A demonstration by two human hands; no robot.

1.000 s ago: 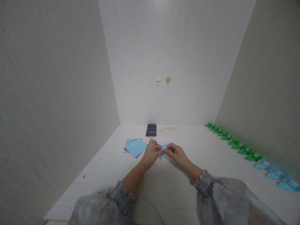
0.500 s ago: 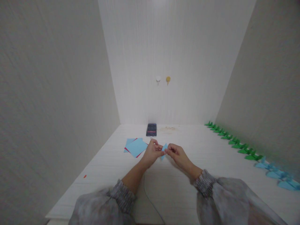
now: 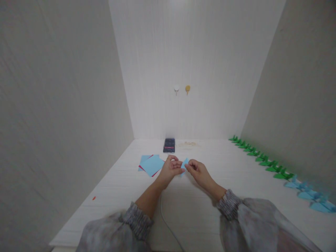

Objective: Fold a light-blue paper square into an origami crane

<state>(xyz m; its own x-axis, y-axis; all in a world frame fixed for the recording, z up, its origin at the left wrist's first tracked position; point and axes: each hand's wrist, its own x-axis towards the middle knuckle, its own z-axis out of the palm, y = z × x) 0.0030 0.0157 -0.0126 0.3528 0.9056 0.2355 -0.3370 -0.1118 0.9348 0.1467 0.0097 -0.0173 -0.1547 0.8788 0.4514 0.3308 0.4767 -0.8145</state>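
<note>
Left hand (image 3: 170, 168) and right hand (image 3: 197, 170) both pinch a small folded blue paper (image 3: 184, 163).

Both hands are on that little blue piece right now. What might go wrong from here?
1. The small blue paper is pinched between the left hand and the right hand; an uneven pull may tear or skew it.
2. The cable lies between the forearms; a sleeve could snag it.
3. The left hand sits close to the paper stack and might scatter it.
</note>
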